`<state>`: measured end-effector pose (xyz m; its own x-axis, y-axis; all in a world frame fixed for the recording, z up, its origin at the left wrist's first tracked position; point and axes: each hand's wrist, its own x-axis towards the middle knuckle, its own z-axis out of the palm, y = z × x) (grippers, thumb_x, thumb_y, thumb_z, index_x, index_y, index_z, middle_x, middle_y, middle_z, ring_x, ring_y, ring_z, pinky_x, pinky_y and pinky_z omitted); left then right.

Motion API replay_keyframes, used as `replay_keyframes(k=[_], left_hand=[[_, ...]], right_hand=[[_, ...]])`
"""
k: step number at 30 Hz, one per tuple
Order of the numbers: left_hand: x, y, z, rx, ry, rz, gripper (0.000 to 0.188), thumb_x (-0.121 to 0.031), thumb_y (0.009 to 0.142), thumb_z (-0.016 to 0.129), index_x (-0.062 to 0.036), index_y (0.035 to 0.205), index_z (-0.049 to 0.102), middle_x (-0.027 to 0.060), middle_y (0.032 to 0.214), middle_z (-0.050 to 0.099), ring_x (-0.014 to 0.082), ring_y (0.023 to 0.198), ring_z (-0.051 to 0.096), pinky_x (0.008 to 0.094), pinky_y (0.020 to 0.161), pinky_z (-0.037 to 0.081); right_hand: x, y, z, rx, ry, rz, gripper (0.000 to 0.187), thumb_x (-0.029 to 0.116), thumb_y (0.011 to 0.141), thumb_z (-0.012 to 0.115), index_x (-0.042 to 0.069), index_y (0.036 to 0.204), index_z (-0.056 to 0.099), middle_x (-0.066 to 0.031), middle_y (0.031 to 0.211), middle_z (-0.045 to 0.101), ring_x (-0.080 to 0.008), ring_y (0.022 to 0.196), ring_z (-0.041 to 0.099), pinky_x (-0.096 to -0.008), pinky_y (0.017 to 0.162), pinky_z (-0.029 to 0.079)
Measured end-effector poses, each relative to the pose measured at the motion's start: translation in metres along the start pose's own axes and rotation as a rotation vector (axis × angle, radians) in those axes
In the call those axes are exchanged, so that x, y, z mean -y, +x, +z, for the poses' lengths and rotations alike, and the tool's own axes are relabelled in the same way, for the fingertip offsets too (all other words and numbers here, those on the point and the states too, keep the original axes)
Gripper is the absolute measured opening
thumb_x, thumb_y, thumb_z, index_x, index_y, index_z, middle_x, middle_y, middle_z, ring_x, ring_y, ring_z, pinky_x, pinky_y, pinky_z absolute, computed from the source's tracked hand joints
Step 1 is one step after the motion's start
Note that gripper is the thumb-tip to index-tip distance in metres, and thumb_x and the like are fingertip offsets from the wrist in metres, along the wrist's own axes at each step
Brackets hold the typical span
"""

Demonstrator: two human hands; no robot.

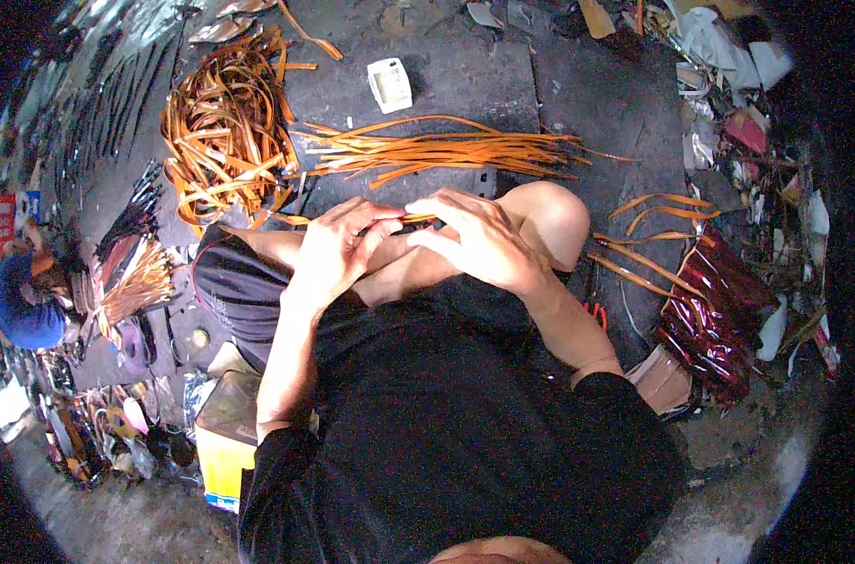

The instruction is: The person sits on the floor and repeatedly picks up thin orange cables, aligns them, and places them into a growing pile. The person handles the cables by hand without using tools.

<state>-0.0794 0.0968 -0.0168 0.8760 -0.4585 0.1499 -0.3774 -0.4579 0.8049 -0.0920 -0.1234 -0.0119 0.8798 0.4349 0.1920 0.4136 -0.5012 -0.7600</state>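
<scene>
Over my crossed legs, both hands pinch one narrow orange-brown strip point(416, 218). My left hand point(338, 246) has thumb and fingertips closed on it, and a length of it runs out to the left. Close by, my right hand point(479, 235) grips the same strip between thumb and fingers. Its right-hand end is hidden behind that hand. Just beyond lies a loose bundle of similar orange strips point(446, 150), laid lengthwise on a dark board point(334, 89). To its left sits a big tangled heap of glossy orange-brown strips point(228, 132).
A small white tray point(390, 85) stands on the board. At the right are a dark red shiny sheet point(714, 315) and several loose strips point(667, 211). Fanned strips point(132, 282), a blue round thing point(23, 301) and a yellow box point(225, 461) lie left. Scraps point(747, 122) line the right edge.
</scene>
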Motion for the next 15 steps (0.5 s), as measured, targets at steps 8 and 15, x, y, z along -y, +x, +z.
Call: replay_keyframes(k=[8, 15], left_hand=[[0.016, -0.009, 0.022, -0.077, 0.128, 0.241, 0.012, -0.004, 0.085, 0.063, -0.0004, 0.097, 0.064, 0.0118, 0.086, 0.065, 0.0292, 0.076, 0.064, 0.0358, 0.069, 0.053], [0.01, -0.002, 0.029, -0.053, -0.092, 0.028, 0.015, -0.006, 0.087, 0.067, -0.0014, 0.101, 0.065, 0.0111, 0.091, 0.067, 0.0237, 0.079, 0.065, 0.0346, 0.071, 0.052]], right_hand=[[-0.015, -0.003, 0.005, 0.122, -0.122, -0.182, 0.009, 0.01, 0.09, 0.057, 0.005, 0.097, 0.061, -0.0119, 0.092, 0.062, -0.0299, 0.088, 0.063, -0.0389, 0.077, 0.051], [-0.017, -0.011, 0.006, -0.032, -0.091, -0.109, 0.013, 0.008, 0.084, 0.058, 0.006, 0.096, 0.06, -0.011, 0.091, 0.059, -0.0298, 0.088, 0.062, -0.0405, 0.077, 0.05]])
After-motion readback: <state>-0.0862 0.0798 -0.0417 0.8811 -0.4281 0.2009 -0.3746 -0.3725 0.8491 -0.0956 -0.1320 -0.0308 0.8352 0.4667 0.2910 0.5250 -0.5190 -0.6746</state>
